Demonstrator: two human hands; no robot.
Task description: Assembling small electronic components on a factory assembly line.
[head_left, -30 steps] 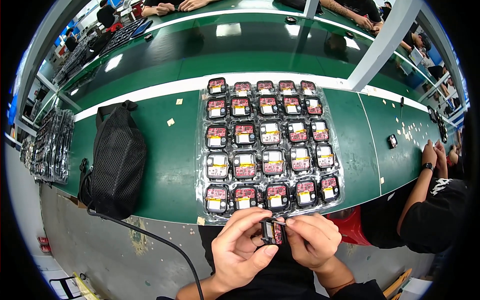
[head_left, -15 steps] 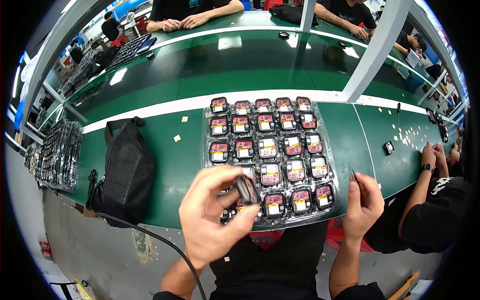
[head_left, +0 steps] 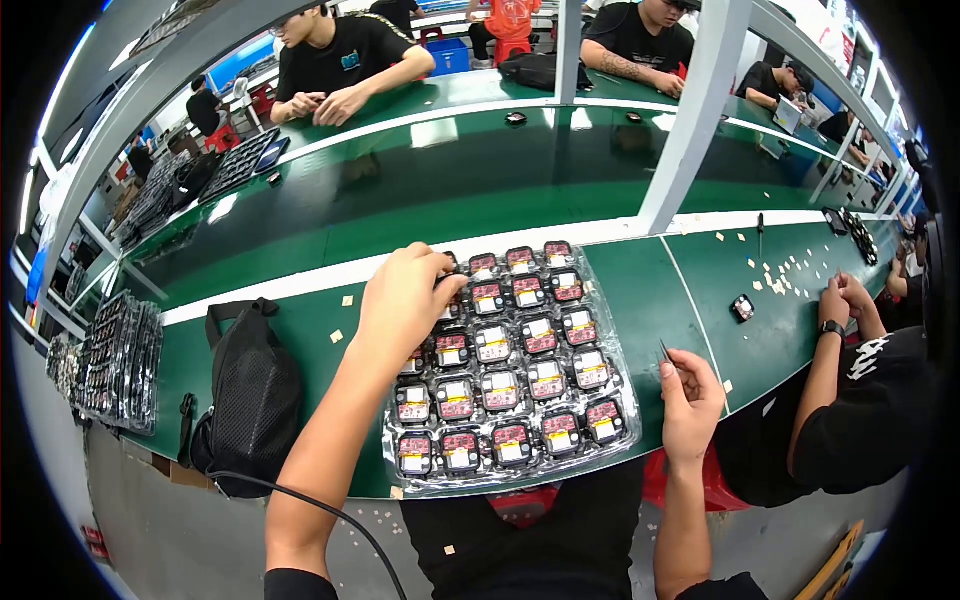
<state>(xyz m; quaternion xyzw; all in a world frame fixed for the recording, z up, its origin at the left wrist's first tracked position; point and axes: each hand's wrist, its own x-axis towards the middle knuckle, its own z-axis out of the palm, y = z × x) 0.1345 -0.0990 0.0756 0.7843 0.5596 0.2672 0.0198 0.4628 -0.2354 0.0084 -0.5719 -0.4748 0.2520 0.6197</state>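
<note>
My left hand (head_left: 405,290) reaches over the far left corner of a clear plastic tray (head_left: 628,425). Its thumb and fingers close around a small square black-cased electronic unit (head_left: 449,262), mostly hidden by them. Rows of similar units, such as one near the front (head_left: 512,443), sit in the tray's pockets, showing red circuit boards with white and yellow patches. Right of the tray, my right hand (head_left: 692,400) pinches thin dark tweezers (head_left: 666,352), tip pointing up and away.
A black mesh bag (head_left: 255,370) lies left of the tray, beyond it stacked trays (head_left: 120,365). At right are a loose unit (head_left: 742,308), scattered pale squares (head_left: 785,275) and a co-worker's hands (head_left: 845,295). A white post (head_left: 690,125) rises behind the tray.
My left hand has gone from in front of the tray, where it held a unit, to the tray's far left corner. My right hand still holds the tweezers. The view has shifted.
</note>
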